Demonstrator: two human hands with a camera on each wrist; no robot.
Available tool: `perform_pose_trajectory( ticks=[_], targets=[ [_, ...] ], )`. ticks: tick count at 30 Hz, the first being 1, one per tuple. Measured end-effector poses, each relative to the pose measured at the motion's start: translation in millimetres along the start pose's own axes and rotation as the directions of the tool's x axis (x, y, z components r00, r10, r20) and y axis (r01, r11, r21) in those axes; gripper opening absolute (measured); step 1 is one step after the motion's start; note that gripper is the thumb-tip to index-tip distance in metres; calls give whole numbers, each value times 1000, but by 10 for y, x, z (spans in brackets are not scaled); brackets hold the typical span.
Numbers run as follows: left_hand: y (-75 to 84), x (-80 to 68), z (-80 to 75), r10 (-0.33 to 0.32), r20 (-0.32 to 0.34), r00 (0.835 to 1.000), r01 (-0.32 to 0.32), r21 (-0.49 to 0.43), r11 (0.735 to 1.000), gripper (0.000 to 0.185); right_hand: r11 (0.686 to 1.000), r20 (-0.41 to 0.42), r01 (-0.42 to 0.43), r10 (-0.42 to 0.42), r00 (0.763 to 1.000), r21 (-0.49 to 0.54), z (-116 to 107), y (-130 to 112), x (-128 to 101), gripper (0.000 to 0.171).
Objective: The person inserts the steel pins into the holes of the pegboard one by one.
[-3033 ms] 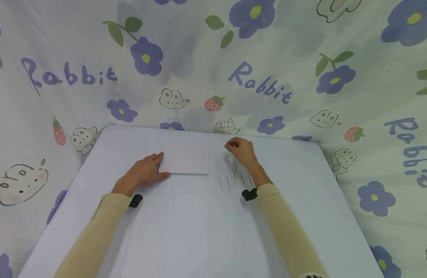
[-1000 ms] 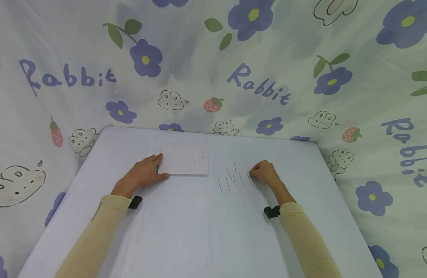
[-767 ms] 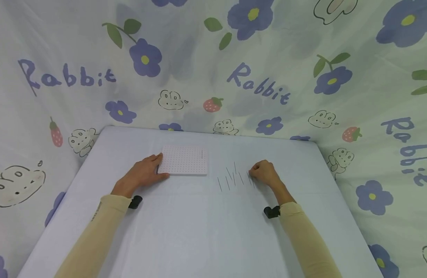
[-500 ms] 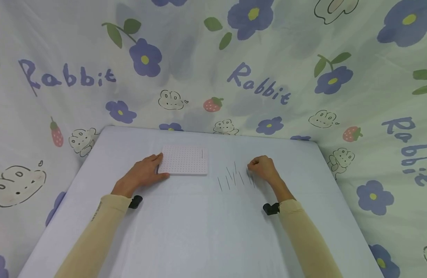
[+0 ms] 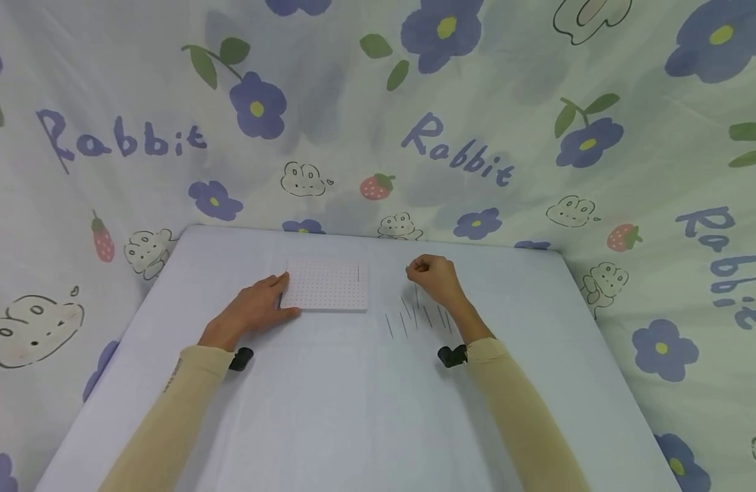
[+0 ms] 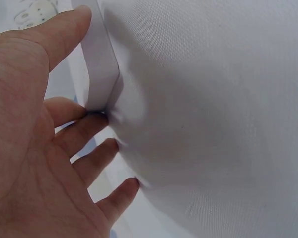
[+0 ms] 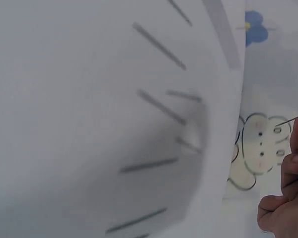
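A white board with a grid of small holes (image 5: 325,287) lies toward the back of the table. My left hand (image 5: 251,311) rests at its left side, thumb against the front edge and spread fingers by the left edge. The left wrist view shows the thumb (image 6: 69,34) on the board's side (image 6: 100,59). One thin dark rod (image 5: 358,273) shows at the board's upper right; whether it stands in a hole is unclear. To the board's right, above the table, my right hand (image 5: 438,279) pinches a thin needle-like rod (image 7: 288,121) between its fingertips.
Several thin dark rods (image 5: 406,325) lie apart on the table right of the board, some below my right forearm. The table (image 5: 328,410) has a white cover. A patterned cloth (image 5: 328,89) hangs behind and at both sides.
My right hand went from beside the board out to the loose rods, pinched there, then lifted and came back left toward the board. My left hand and the board have stayed put.
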State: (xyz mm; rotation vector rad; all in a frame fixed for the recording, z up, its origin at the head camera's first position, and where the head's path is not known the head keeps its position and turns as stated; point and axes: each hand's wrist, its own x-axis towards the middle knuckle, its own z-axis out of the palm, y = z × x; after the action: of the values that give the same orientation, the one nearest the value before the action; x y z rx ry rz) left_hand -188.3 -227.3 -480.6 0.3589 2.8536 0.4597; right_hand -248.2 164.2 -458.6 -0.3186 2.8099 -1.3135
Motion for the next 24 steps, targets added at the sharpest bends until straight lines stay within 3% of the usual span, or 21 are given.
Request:
perform_pose_trajectory(
  ticks=[18,24],
  targets=[
    [16,-15,-8,-17,1,1000,17,0,1000,95,984,22,173,-174,984,28,546,-450,99,5],
    [7,-10,0,-20,1,1000,20,0,1000,95,983,36,181,-182,983,16,655,-500,103,5]
  ],
)
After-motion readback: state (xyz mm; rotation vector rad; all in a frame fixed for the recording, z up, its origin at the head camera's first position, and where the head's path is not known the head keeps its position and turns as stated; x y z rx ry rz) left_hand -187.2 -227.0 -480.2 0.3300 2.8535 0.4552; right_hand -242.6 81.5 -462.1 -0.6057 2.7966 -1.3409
